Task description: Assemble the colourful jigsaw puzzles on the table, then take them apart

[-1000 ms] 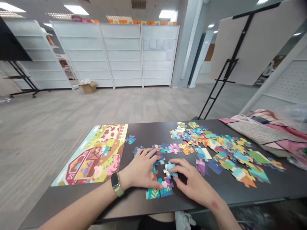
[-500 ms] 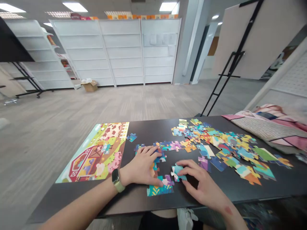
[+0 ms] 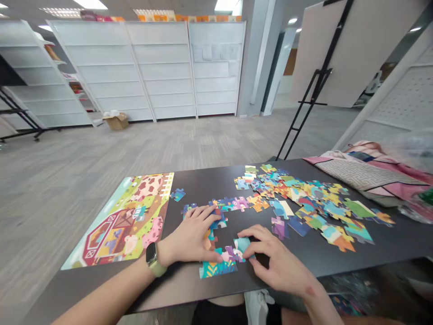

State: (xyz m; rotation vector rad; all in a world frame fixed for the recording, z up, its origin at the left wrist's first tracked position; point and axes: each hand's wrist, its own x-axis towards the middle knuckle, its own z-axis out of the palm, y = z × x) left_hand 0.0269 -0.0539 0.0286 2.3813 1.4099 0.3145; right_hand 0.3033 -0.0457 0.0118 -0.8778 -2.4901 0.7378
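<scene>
Your left hand (image 3: 192,234) lies flat and released on the joined puzzle pieces (image 3: 216,266) near the desk's (image 3: 203,189) edge, while your right hand (image 3: 270,262) pinches a teal piece (image 3: 241,246) against them.

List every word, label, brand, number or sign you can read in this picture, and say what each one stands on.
No text can be read.
Papers on the white shelving: too small and blurred.
Farm picture sheet: drawings only, no lettering seen.
Puzzle pieces and the piece under the right hand: colours only.
Watch by the left hand: face dark.
</scene>
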